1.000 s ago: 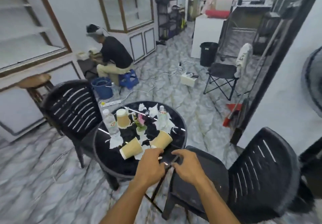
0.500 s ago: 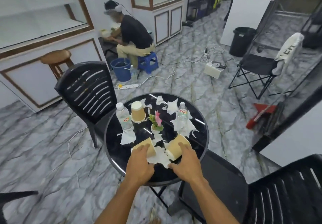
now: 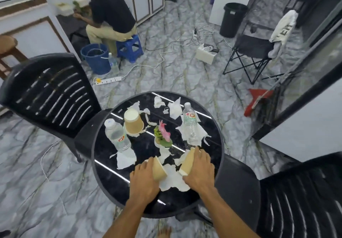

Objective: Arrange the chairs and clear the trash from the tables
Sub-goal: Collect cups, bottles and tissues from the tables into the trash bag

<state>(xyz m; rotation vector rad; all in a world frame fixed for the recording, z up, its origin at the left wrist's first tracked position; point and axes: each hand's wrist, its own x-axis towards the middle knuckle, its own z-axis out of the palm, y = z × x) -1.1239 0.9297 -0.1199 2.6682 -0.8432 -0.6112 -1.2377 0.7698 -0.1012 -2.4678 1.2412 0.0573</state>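
A round black table carries torn white tissue, two plastic water bottles, an upside-down paper cup and a small potted pink flower. My left hand grips a tipped paper cup near the front edge. My right hand grips a second tipped paper cup beside it. One black plastic chair stands at the table's left, another at the lower right.
A person in a black shirt sits on a blue stool beside a blue bucket. A power strip and cables lie on the marble floor. A folding chair, black bin and red dustpan stand to the right.
Both hands moved from the table's front edge onto the two tipped cups and closed on them. My view came closer and tilted down over the table.
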